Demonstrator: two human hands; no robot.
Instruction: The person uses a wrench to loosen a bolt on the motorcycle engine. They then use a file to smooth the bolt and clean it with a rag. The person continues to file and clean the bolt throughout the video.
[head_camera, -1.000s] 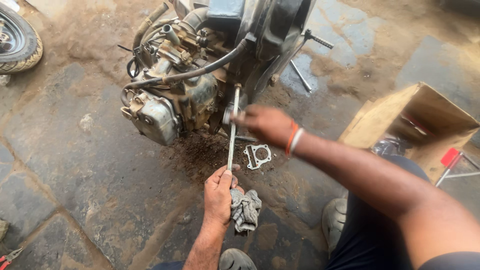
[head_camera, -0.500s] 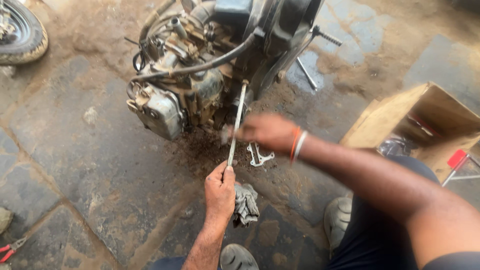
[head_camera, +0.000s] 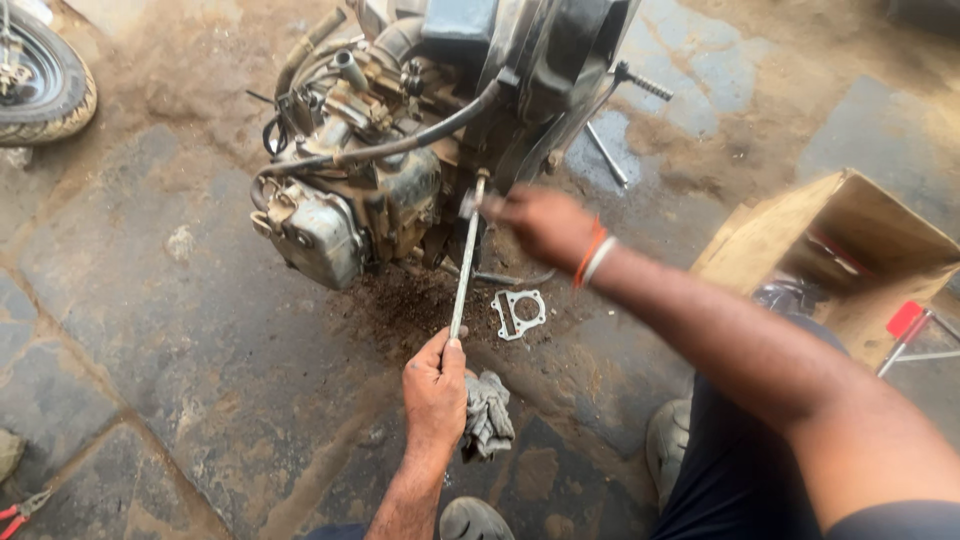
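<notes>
The left hand (head_camera: 434, 385) still grips the long rod (head_camera: 465, 262); the right hand (head_camera: 540, 222), now higher mid-frame, pinches its top against the engine (head_camera: 350, 215).

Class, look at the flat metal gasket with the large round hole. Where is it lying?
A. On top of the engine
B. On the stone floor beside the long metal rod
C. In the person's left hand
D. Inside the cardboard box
B: the flat metal gasket lies on the dirty stone floor, just right of the long metal rod that the left hand grips.
</notes>
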